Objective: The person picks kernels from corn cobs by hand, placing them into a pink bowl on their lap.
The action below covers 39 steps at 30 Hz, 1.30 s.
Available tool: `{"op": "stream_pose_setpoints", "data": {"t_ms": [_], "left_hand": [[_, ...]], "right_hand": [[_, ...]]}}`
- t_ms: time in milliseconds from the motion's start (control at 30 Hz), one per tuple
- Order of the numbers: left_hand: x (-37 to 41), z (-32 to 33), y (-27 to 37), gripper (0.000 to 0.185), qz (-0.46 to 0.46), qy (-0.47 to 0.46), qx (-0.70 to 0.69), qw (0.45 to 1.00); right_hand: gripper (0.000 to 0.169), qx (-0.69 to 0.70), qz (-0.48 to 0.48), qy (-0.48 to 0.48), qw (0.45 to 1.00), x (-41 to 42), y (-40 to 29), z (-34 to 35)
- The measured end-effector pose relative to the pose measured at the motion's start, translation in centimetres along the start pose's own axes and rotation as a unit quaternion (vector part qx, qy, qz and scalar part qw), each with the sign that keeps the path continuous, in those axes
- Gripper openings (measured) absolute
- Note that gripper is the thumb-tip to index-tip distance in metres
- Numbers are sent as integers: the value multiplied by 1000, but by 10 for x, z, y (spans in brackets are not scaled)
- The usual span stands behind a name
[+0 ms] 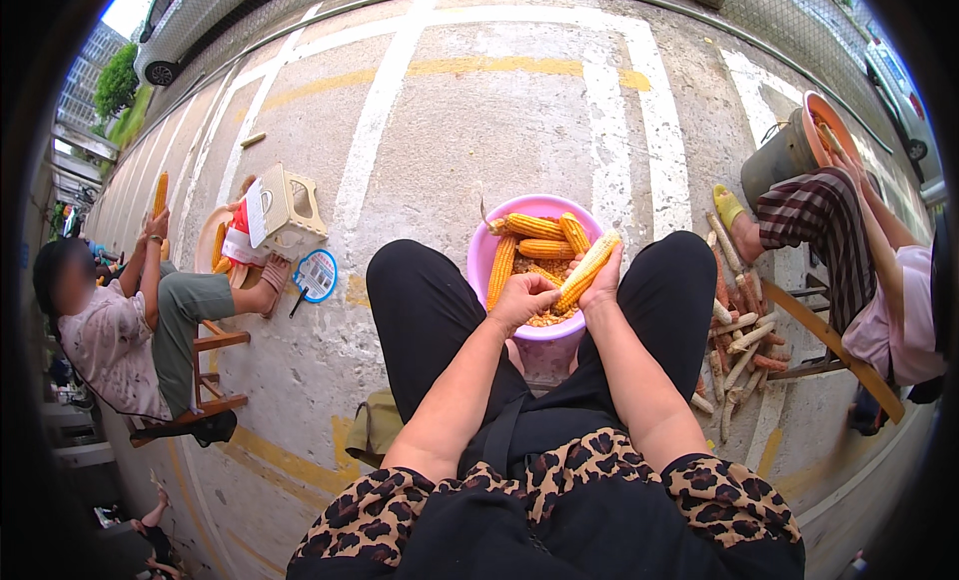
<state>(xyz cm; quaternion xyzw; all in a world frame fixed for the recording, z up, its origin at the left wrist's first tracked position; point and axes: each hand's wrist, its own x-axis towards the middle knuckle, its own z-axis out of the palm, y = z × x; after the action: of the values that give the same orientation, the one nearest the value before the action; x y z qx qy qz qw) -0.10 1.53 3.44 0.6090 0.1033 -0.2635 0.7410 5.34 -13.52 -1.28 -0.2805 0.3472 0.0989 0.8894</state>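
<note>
A partly shelled ear of yellow corn (590, 269) is held at a tilt above a pink plastic basin (533, 204) between my knees. My right hand (604, 284) wraps around the ear from the right side. Its upper part shows pale bare cob, while yellow kernels remain lower down. The fingers of my left hand (527, 303) are pinched against the ear's lower end. Inside the basin, several whole ears of corn (545, 249) rest on loose kernels (549, 320).
A heap of bare cobs (742, 348) lies right of my leg. Beyond it a seated person handles corn over an orange basin (808, 119) on a dark bucket (775, 156). At left, another seated person (112, 333) holds an ear near a plastic stool (288, 209) and hand fan (315, 275).
</note>
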Motion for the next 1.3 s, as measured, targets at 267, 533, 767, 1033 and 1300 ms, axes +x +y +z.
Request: {"op": "stream_pose_setpoints", "data": {"t_ms": [267,533,767,1033,1300], "left_hand": [[6,4,-21,7,123,52,79,988],[19,-9,-32,6,48,157,12,986],[34,-17,-42,15,65,196,10,978],[26,-12,-10,19,118,171,-99,973],[24,-8,-2,12,144,187,-74,969]], "right_hand": [[62,-6,-20,19,1000,-6,0,3],[54,-47,-16,-32,998,-2,4,2],[38,-116,-25,-104,988,-8,14,7],[34,-264,-58,-158,950,-26,29,11],[37,-316,-38,-170,933,-38,39,10]]}}
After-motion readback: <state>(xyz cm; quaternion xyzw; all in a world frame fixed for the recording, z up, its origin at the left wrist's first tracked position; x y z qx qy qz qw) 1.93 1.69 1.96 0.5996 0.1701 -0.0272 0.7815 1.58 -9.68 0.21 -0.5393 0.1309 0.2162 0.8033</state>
